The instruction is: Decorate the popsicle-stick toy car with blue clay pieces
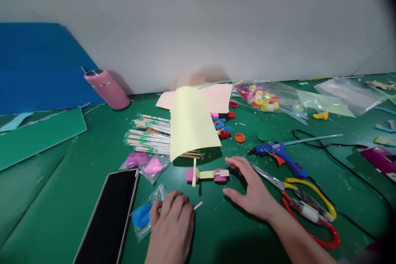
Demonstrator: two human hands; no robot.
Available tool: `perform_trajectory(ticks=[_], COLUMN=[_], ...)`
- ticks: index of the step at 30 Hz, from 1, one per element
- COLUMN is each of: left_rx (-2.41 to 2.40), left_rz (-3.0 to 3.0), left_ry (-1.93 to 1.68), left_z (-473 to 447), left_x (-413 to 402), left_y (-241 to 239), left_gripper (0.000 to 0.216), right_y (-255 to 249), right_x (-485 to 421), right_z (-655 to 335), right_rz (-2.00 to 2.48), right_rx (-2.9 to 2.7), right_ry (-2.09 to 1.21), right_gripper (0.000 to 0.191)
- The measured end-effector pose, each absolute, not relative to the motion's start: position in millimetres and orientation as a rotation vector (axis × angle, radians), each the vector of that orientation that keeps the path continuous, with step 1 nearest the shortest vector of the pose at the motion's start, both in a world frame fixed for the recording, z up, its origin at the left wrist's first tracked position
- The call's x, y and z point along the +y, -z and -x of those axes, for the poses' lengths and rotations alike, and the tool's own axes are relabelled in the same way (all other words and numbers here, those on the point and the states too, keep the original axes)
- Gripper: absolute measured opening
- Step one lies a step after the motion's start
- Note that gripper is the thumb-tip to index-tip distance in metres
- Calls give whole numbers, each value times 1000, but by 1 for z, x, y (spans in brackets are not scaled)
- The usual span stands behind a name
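Note:
My left hand (173,222) rests low on the table with its fingers curled down and together. Beside its thumb lies a clear bag of blue clay (142,215), and a short pale stick (198,205) shows past its other side; what is under the fingers is hidden. My right hand (250,192) is open, thumb and fingers apart, nothing between them. Just left of its fingertips sits a small craft piece (206,175): two pink blocks joined by a pale yellow strip, with short sticks on the right block and a cotton-swab-like stick at the left.
A curved yellow paper sheet (193,123) covers part of the wrapped stick bundles (148,140). A phone (108,218) lies at left, a pink bottle (108,90) behind. Scissors (287,187), a blue glue gun (283,156) with its cord, and a bag of colored caps (261,98) are at right.

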State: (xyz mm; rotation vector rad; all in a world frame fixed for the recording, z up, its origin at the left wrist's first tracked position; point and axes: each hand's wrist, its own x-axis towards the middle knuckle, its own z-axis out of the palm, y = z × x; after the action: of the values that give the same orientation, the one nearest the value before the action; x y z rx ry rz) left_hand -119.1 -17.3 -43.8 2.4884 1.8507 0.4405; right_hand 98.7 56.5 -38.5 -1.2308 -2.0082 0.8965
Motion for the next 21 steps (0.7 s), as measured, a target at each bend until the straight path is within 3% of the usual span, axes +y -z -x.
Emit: perform_trajectory(ticks=[12,18,21], left_rx=[1913,1917,2074], left_rz=[-2368,-2478,-2525], left_ry=[-549,-509,-509], left_z=[60,90,117], left_x=[-28,-30,-31], left_y=[49,36,29], left_gripper=[18,12,27], right_y=[45,47,48], right_x=[48,45,46], right_z=[-95,-94,-95], right_rz=[1077,1075,1105], right_rx=[-1651,-1596,-1574], right_ry=[-844,-819,-800], right_gripper=[34,23,20])
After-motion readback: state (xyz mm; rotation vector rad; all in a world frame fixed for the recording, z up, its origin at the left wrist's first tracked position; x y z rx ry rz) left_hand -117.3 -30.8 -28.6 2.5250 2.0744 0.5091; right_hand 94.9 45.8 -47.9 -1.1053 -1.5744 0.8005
